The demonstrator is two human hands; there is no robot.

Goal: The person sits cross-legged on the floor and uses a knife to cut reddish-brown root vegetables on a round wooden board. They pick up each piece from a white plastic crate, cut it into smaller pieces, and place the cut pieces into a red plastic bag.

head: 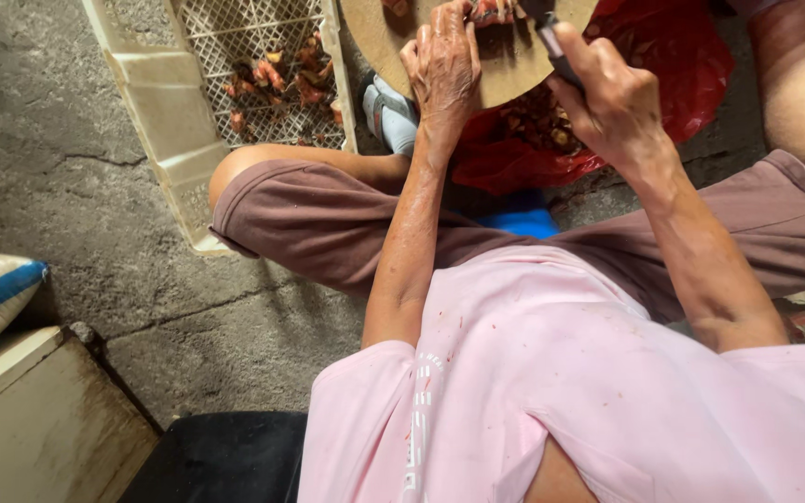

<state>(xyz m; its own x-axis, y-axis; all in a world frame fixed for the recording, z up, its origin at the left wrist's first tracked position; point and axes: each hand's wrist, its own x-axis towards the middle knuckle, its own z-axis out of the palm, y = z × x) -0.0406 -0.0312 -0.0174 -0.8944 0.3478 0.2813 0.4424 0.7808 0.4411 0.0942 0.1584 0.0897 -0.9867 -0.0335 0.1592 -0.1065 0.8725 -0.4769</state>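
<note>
Left hand pins reddish piece on round board — right hand grips knife — crate beside.

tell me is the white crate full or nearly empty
Nearly empty: the crate holds a few reddish pieces, with bare mesh showing around them.

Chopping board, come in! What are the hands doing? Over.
Left hand presses a reddish piece onto the round wooden board. Right hand grips a knife handle; blade out of view. Red bag of scraps below.
</note>
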